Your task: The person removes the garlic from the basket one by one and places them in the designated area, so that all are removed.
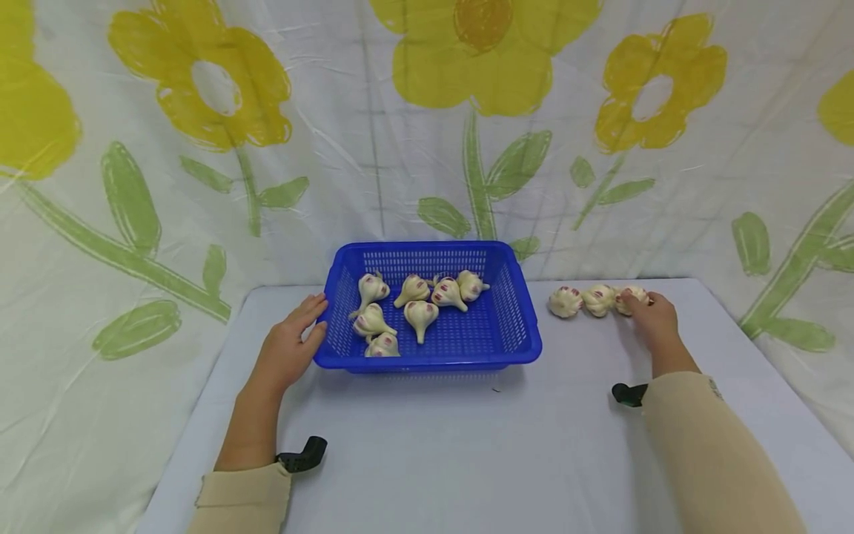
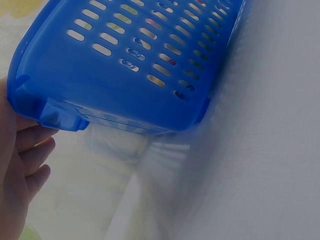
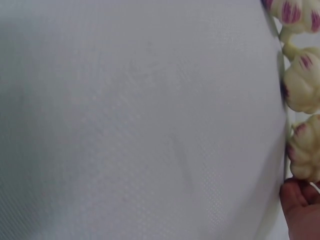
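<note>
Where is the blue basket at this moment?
In the head view, the basket sits near the table's back edge, before the flowered cloth and left of the row of three garlic bulbs.

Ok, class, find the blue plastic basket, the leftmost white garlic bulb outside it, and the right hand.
Blue plastic basket (image 1: 427, 363): head view, front rim.
Leftmost white garlic bulb (image 1: 565, 302): head view, its middle.
Right hand (image 1: 657, 320): head view, back of hand.
</note>
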`<state>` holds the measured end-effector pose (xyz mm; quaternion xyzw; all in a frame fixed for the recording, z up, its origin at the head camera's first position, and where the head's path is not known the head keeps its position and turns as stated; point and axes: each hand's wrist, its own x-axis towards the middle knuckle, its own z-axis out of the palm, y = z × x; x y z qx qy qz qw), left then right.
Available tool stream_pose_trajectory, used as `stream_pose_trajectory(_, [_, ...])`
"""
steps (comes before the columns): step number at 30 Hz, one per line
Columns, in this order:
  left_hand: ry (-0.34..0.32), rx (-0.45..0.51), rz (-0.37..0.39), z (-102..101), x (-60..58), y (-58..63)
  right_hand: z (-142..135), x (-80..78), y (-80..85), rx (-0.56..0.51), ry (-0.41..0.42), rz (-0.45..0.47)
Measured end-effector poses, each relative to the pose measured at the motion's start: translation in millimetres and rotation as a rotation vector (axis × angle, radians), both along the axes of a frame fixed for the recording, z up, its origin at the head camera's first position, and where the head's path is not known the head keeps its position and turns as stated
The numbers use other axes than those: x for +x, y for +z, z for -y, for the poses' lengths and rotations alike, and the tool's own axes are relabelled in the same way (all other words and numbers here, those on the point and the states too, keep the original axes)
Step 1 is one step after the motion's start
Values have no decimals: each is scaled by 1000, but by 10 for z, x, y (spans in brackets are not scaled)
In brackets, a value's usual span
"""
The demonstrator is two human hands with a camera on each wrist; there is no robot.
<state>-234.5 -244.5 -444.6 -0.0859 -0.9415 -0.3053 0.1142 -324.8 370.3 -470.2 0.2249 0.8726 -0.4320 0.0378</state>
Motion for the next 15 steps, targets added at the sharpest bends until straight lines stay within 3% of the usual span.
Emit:
stream_pose_trajectory(8, [1, 1, 19, 3, -4, 12, -9, 22, 0, -43, -30, 28])
stream_pose_trajectory(15, [-2, 8, 27, 3, 2, 31, -36, 11, 92, 67, 29, -33])
